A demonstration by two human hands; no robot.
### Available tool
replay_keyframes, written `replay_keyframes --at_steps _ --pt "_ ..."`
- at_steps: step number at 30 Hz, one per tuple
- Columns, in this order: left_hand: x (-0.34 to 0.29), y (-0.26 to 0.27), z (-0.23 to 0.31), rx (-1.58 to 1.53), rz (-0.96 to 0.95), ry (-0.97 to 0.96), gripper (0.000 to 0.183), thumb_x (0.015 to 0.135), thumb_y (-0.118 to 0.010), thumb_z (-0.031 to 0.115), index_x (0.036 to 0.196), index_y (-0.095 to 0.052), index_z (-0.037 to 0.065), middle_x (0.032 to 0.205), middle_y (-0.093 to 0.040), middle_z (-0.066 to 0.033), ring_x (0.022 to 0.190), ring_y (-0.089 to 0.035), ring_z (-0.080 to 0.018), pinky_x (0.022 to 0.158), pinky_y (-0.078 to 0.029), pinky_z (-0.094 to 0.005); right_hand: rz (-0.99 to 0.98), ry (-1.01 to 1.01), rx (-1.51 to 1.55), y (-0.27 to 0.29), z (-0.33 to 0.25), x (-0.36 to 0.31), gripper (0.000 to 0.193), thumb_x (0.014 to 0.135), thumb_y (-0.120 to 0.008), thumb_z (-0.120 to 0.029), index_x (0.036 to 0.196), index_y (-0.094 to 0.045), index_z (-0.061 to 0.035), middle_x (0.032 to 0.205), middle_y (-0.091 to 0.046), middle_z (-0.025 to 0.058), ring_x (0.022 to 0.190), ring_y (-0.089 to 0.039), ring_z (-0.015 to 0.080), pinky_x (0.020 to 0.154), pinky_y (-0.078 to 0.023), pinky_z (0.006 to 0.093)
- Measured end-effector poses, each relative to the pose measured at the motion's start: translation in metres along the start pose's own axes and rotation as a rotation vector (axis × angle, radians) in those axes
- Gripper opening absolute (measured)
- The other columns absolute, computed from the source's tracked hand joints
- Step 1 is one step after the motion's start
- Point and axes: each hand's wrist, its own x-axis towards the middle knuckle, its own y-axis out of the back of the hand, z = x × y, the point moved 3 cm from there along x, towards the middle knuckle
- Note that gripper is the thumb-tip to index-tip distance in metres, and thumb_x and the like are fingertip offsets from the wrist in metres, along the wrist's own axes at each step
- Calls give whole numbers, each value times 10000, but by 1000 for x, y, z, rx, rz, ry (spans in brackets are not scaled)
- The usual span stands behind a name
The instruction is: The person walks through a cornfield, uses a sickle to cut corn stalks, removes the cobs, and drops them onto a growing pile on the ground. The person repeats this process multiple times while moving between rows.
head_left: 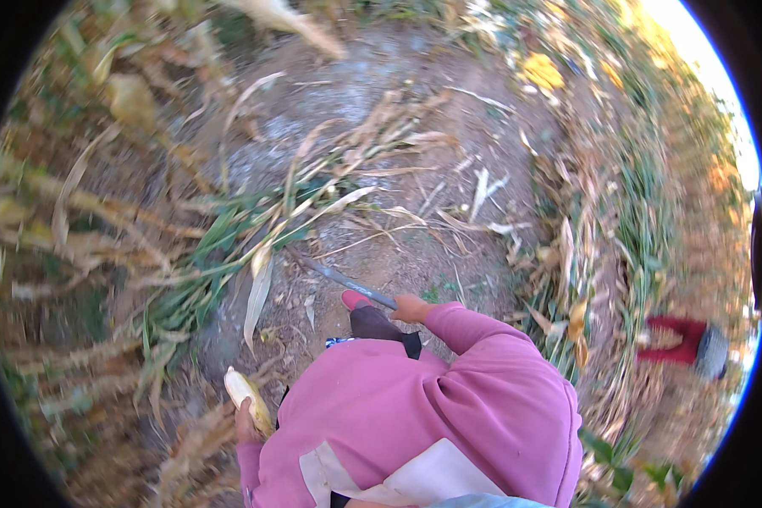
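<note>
My left hand (pixel 245 423) is closed round an ear of corn (pixel 240 388), pale yellow and at least partly bare of husk, low at my left side. In my right hand (pixel 410 309) is a long grey tool handle (pixel 351 281), held in front of me. It slants away to the left toward the ground, and I cannot make out its far end. Just beyond it lies a heap of cut corn stalks (pixel 292 216), green and dry leaves mixed. A pale husk (pixel 261 288) hangs at the near edge of this heap.
Standing dry corn plants (pixel 76 229) fill the left side. A row of laid stalks (pixel 643 195) runs along the right. Yellow corn ears (pixel 542 72) lie in a pile at the far right. Another person (pixel 686 343) in red bends over at the right edge.
</note>
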Motion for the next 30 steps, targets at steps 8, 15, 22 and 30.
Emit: replay_keyframes --at_steps 8,15,22,30 --pt "60 -293 116 757 -400 -60 475 774 -657 211 1180 -521 6 1000 -622 -114 861 -612 -241 766 -481 -367 128 -419 328 -16 118 -74 366 724 -685 -318 886 -640 7 838 -648 216 832 -638 360 721 -507 432" --pt "-141 -672 136 695 -1503 -843 716 804 -622 145 1412 -257 47 1418 -336 -170 1302 -347 -236 1068 -286 -343 78 -529 431 -27 164 -90 424 759 -657 -356 878 -632 50 676 -637 159 599 -650 269 541 -512 377" --pt "-78 -612 121 1258 -1370 -876 599 823 -616 218 1327 -378 -2 1275 -493 -220 1187 -490 -294 988 -385 -377 96 -402 314 -3 144 -46 400 747 -662 -372 864 -657 11 741 -648 185 677 -658 295 593 -514 392" --pt "107 -136 104 1402 -143 -824 302 764 -572 222 945 -572 -20 849 -581 -222 832 -556 -414 711 -429 -454 -59 -217 156 39 100 18 425 710 -689 -359 941 -634 -7 814 -648 206 798 -648 334 704 -511 414"
